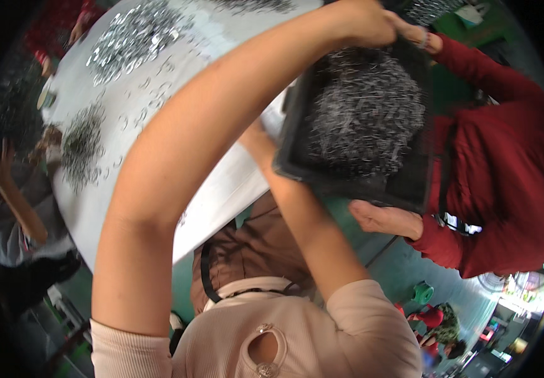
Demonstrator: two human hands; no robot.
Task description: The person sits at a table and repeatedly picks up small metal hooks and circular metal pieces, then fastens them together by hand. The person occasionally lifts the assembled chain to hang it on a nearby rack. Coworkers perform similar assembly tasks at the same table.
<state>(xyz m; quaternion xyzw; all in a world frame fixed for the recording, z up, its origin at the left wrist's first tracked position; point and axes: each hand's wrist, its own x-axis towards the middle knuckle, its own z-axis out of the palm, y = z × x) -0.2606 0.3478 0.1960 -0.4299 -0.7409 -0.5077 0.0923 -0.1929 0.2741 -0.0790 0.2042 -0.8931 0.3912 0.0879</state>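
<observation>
A black plastic bin [291,142], heaped with small thin metal pieces [366,113], is held up at the table's right edge. My left arm reaches across to its far side, where my left hand [363,24] is closed at the rim; motion blurs its fingers. Beneath that forearm, my right hand [256,135] is by the bin's left side, its fingers hidden. A co-worker in red also supports the bin, with one hand [404,28] at the far corner and the other hand [385,219] below the near right side.
On the white table [221,183] lie a large pile of shiny curved metal pieces [136,41], a smaller darker pile [83,145] and scattered loose ones. The co-worker [498,170] stands close at the right. Another person [17,208] is at the left edge.
</observation>
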